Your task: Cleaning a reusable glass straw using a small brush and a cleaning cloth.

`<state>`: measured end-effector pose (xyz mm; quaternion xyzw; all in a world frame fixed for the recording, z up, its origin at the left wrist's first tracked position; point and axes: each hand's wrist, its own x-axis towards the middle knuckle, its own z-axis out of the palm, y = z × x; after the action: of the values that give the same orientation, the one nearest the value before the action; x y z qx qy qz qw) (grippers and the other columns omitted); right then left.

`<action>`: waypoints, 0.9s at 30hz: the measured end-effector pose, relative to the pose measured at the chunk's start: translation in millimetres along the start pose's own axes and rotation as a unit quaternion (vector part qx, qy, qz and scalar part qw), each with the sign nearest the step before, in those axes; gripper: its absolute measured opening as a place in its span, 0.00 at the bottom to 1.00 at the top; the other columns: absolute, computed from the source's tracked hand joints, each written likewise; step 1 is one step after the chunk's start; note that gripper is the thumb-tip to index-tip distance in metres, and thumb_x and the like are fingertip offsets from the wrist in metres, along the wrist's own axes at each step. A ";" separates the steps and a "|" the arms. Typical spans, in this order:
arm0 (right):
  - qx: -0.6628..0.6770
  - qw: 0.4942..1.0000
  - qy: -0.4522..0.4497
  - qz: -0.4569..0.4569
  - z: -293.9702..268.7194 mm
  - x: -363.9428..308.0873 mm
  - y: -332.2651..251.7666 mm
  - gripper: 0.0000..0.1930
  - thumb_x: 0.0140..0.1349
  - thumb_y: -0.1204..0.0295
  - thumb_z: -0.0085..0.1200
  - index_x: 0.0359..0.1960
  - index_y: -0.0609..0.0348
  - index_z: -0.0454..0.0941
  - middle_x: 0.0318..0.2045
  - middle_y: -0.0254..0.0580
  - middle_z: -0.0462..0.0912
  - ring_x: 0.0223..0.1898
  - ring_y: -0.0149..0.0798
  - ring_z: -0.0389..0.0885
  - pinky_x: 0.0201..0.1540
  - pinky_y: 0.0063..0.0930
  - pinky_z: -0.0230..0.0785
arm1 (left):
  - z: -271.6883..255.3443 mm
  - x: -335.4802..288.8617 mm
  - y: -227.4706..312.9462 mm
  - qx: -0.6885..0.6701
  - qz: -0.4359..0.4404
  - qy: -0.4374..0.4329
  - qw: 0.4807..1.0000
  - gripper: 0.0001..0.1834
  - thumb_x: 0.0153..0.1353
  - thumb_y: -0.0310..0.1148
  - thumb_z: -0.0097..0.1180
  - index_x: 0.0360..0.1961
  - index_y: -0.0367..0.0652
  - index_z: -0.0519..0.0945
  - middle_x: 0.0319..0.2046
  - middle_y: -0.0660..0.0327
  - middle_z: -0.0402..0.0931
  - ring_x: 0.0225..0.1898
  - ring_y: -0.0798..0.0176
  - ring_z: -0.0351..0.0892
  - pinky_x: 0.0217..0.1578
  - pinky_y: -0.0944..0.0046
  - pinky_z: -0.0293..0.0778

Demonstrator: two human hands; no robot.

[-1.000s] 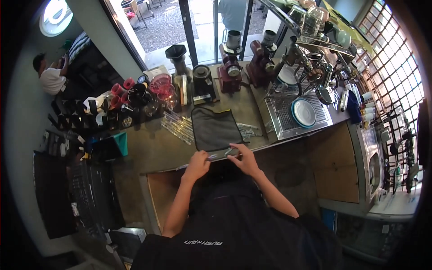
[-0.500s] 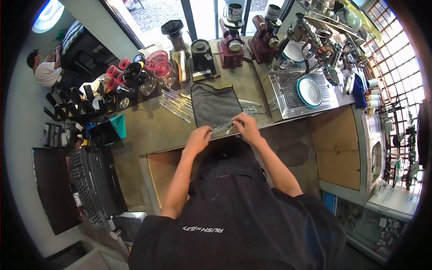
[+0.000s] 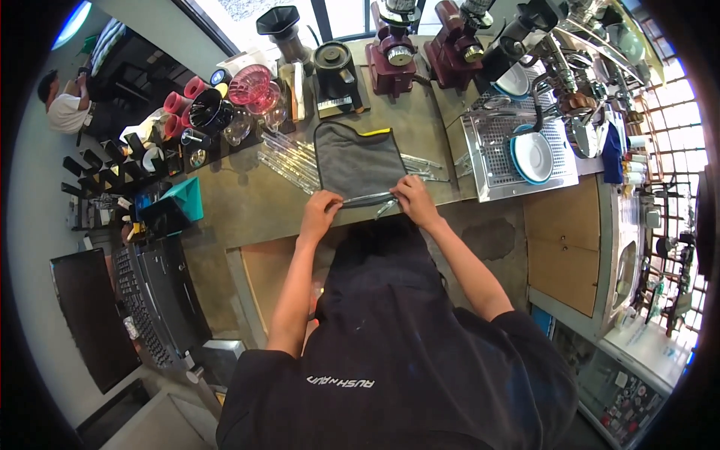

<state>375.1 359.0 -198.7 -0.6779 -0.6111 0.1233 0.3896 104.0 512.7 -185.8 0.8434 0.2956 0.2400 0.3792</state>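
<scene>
A thin, shiny, straw-like stick (image 3: 367, 199) lies level between my hands, over the near edge of a grey cloth (image 3: 356, 161) with dark binding and a yellow strip at its far corner. My left hand (image 3: 321, 213) is closed in a pinch at the stick's left end. At the other end, the fingers of my right hand (image 3: 415, 201) pinch it too. A second short shiny piece (image 3: 385, 208) slants down beside my right fingertips; whether I hold it is unclear. Many similar sticks (image 3: 291, 161) lie heaped left of the cloth, and more sticks (image 3: 424, 165) to its right.
Behind the cloth stand a black scale-like device (image 3: 335, 71) and two dark red grinders (image 3: 391, 64). Pink and black drippers (image 3: 251, 84) crowd the left. A metal drip tray (image 3: 487, 161) with bowls (image 3: 534, 157) is at right. Another person (image 3: 67, 109) is far left.
The stick between my hands has come nearer level, and my left hand has moved slightly up and left. The view has shifted a little.
</scene>
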 end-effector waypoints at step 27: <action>0.005 0.999 0.009 -0.045 -9.2 -16.5 -1.1 0.16 0.64 0.68 0.67 0.53 0.57 0.86 0.45 0.43 0.80 0.49 0.49 0.79 0.54 0.42 0.72 | 7.3 -11.3 -0.1 0.077 0.111 0.030 0.990 0.06 0.61 0.27 0.69 0.39 0.42 0.85 0.39 0.58 0.79 0.43 0.49 0.78 0.46 0.52 0.76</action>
<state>376.5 340.2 -196.9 -0.6488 -0.6370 0.1023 0.4034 100.5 501.4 -192.3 0.8901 0.2284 0.2823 0.2753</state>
